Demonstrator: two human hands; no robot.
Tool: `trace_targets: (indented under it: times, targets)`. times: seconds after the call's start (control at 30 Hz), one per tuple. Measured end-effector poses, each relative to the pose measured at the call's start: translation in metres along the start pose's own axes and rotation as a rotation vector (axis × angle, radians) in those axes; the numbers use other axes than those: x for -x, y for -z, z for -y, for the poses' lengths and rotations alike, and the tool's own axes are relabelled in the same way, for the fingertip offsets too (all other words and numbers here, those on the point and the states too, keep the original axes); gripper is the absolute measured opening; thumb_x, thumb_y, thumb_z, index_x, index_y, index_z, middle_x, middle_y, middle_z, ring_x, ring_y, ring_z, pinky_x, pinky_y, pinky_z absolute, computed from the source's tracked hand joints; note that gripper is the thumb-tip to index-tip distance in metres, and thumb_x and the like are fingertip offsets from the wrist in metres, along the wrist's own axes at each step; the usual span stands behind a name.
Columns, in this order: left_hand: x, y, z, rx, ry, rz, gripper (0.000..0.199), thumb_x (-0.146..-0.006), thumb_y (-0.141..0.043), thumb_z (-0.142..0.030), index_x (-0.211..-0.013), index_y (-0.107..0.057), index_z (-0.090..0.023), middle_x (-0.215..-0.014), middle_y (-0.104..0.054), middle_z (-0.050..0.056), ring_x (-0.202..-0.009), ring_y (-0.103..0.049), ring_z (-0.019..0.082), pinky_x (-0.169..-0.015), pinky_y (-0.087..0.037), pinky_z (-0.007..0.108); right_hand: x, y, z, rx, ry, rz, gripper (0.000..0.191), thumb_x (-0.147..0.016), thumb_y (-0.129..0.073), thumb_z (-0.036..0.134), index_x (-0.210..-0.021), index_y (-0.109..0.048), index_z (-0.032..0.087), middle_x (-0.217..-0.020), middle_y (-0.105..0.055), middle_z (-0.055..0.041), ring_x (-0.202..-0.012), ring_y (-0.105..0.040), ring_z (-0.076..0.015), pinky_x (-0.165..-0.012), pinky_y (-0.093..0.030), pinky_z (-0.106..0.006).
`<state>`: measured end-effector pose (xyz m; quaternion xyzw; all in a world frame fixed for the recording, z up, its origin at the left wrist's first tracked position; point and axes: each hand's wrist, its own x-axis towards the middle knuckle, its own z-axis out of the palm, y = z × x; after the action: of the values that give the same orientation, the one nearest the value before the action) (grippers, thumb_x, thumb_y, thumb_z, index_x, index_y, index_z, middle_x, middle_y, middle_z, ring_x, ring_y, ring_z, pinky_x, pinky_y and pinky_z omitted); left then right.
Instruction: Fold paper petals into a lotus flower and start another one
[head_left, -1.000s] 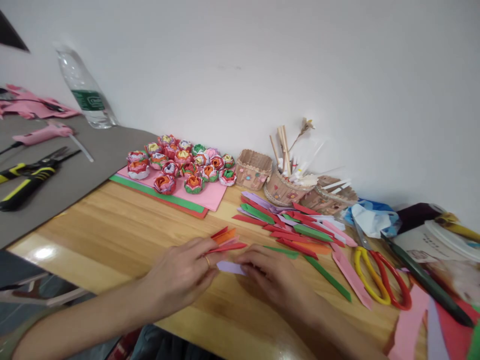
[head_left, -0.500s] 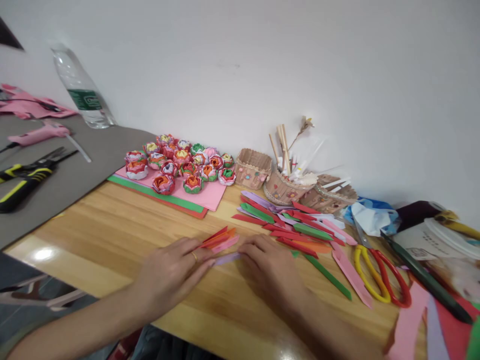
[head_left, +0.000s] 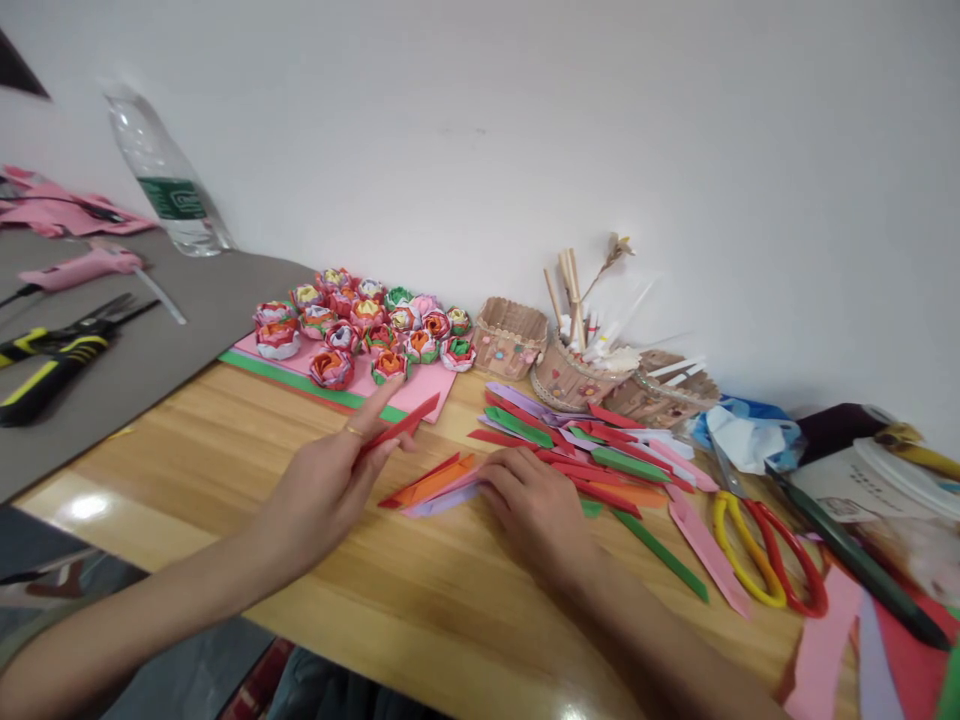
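My left hand (head_left: pixel 330 490) is raised over the table with its index finger stretched towards the paper flowers (head_left: pixel 367 318). Between its thumb and other fingers it pinches a folded red paper strip (head_left: pixel 403 424). Just right of it, a small fan of folded strips lies on the wood: an orange strip (head_left: pixel 435 482), a red one, a pink one and a purple strip (head_left: pixel 444 500). My right hand (head_left: pixel 541 510) rests on the table with curled fingers closed at the right end of the purple strip. A pile of folded colored strips (head_left: pixel 570 450) lies behind it.
Three small woven baskets (head_left: pixel 511 342) stand along the wall, one holding sticks. Scissors (head_left: pixel 772 550), a dark green pen-like tool (head_left: pixel 862 560) and paper pieces lie to the right. Pliers (head_left: pixel 75 350), a pink glue gun (head_left: pixel 82 265) and a water bottle (head_left: pixel 165 180) are on the left.
My left hand has lifted from the purple strip and moved up and left, now with a red strip in it. The fan of strips lies on the table. My right hand has barely moved.
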<state>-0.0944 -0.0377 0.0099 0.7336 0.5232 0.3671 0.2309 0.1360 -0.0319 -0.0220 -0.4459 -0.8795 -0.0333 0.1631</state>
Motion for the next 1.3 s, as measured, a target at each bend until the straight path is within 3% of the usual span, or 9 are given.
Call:
trace_targets:
  times: [0.1,0.2,0.3,0.43,0.67,0.77,1.0,1.1,1.3]
  targets:
    - [-0.014,0.001,-0.010,0.202,0.111,0.067,0.024,-0.083,-0.044,-0.028,-0.097,-0.062,-0.019,-0.079,-0.064,0.002,-0.047,-0.044,0.009,-0.047,-0.034,0.020,0.000,-0.002,-0.002,0.017,0.030,-0.019,0.014,-0.085,-0.050,0.015,-0.088,-0.063,0.016,-0.092,-0.066,-0.0066,-0.084,-0.059,-0.0194,-0.066,-0.047,-0.028]
    - [-0.027,-0.003,-0.011,0.445,0.263,0.203,0.022,-0.081,-0.047,-0.033,-0.072,-0.060,-0.017,-0.056,-0.049,-0.002,-0.043,-0.034,0.008,-0.041,-0.027,0.019,-0.002,-0.001,-0.002,0.021,0.046,-0.028,0.017,-0.086,-0.048,0.015,-0.092,-0.063,0.016,-0.094,-0.066,-0.0079,-0.086,-0.059,-0.0195,-0.068,-0.048,-0.029]
    - [-0.038,-0.012,-0.007,0.637,0.425,0.313,0.027,-0.082,-0.045,-0.038,-0.069,-0.054,-0.017,-0.046,-0.030,-0.007,-0.038,-0.024,0.006,-0.037,-0.017,0.018,-0.002,0.006,-0.002,-0.008,0.062,-0.026,0.018,-0.087,-0.047,0.018,-0.096,-0.062,0.016,-0.099,-0.066,-0.0094,-0.090,-0.060,-0.0204,-0.071,-0.050,-0.031]
    - [-0.051,-0.022,-0.005,0.757,0.513,0.326,0.020,-0.080,-0.050,-0.035,-0.071,-0.047,-0.018,-0.056,-0.040,-0.006,-0.035,-0.019,0.002,-0.034,-0.009,0.017,0.000,0.016,-0.009,-0.060,0.076,-0.041,0.026,-0.088,-0.048,0.031,-0.106,-0.059,0.015,-0.105,-0.064,-0.0109,-0.097,-0.059,-0.0224,-0.077,-0.051,-0.035]
    - [-0.076,-0.028,-0.031,0.865,0.392,0.274,0.024,-0.084,-0.048,-0.032,-0.067,-0.035,-0.021,-0.044,-0.025,-0.012,-0.034,-0.017,0.004,-0.033,-0.011,0.014,0.006,0.032,-0.037,0.014,-0.091,-0.154,0.030,-0.090,-0.044,0.034,-0.109,-0.058,0.016,-0.105,-0.064,-0.0120,-0.097,-0.060,-0.0234,-0.076,-0.052,-0.036]
    - [-0.087,-0.034,-0.040,0.825,0.295,0.259,0.025,-0.084,-0.047,-0.031,-0.063,-0.040,-0.019,-0.047,-0.038,-0.008,-0.036,-0.030,0.004,-0.034,-0.021,0.015,0.009,0.042,-0.050,-0.011,-0.180,-0.178,0.024,-0.089,-0.045,0.030,-0.101,-0.062,0.017,-0.102,-0.065,-0.0103,-0.096,-0.060,-0.0223,-0.078,-0.050,-0.035]
    - [-0.100,-0.054,-0.029,0.782,0.375,0.312,0.018,-0.079,-0.052,-0.028,-0.072,-0.061,-0.014,-0.050,-0.047,-0.004,-0.040,-0.037,0.006,-0.036,-0.022,0.018,0.022,0.061,-0.091,-0.021,-0.436,-0.161,0.022,-0.085,-0.048,0.026,-0.095,-0.064,0.017,-0.094,-0.067,-0.0096,-0.089,-0.061,-0.0233,-0.076,-0.048,-0.035]
    - [-0.096,-0.058,-0.020,0.864,0.383,0.305,0.014,-0.079,-0.051,-0.027,-0.079,-0.059,-0.015,-0.049,-0.047,-0.005,-0.039,-0.036,0.006,-0.038,-0.024,0.017,0.027,0.071,-0.099,-0.045,-0.524,-0.062,0.018,-0.082,-0.050,0.025,-0.084,-0.066,0.018,-0.086,-0.068,-0.0066,-0.079,-0.062,-0.0209,-0.068,-0.046,-0.031]
    - [-0.090,-0.060,-0.011,0.993,0.423,0.332,0.018,-0.079,-0.055,-0.030,-0.088,-0.058,-0.015,-0.062,-0.047,-0.004,-0.044,-0.038,0.004,-0.039,-0.025,0.015,0.043,0.090,-0.095,-0.065,-0.529,0.371,0.017,-0.077,-0.052,0.018,-0.078,-0.069,0.023,-0.081,-0.070,-0.0016,-0.075,-0.062,-0.0185,-0.063,-0.042,-0.026]
